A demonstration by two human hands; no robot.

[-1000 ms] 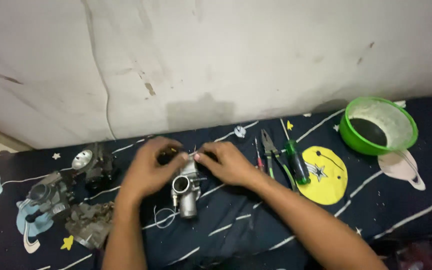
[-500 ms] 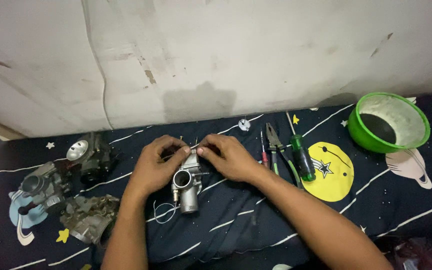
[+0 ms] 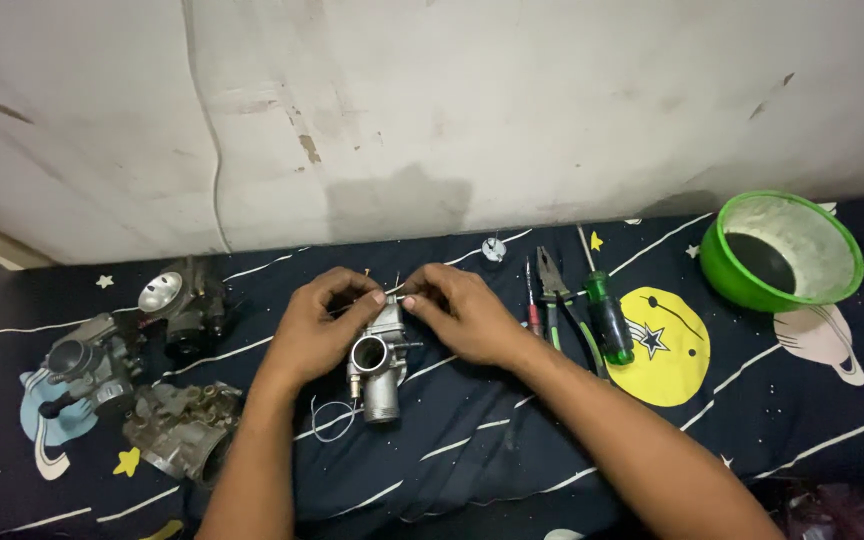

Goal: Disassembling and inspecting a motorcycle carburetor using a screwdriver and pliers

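Note:
A silver carburettor body [image 3: 377,365] lies on the dark space-patterned cloth [image 3: 512,450], its round bore facing me. My left hand [image 3: 324,325] grips its upper left side with curled fingers. My right hand [image 3: 460,312] pinches a thin metal piece at the carburettor's top, fingertips almost meeting those of the left hand. A thin wire loop [image 3: 330,420] trails from the carburettor's lower left.
Three more carburettor bodies [image 3: 184,300], [image 3: 87,362], [image 3: 177,430] lie at the left. Right of my hands lie a small red screwdriver [image 3: 532,300], pliers [image 3: 557,295] and a green-handled screwdriver [image 3: 607,310]. A green bowl [image 3: 782,250] stands at the far right, a small round part [image 3: 493,248] by the wall.
My hands stay on the carburettor, fingertips drawn closer together at its top. The camera has shifted slightly, so everything sits a little lower and further right in view.

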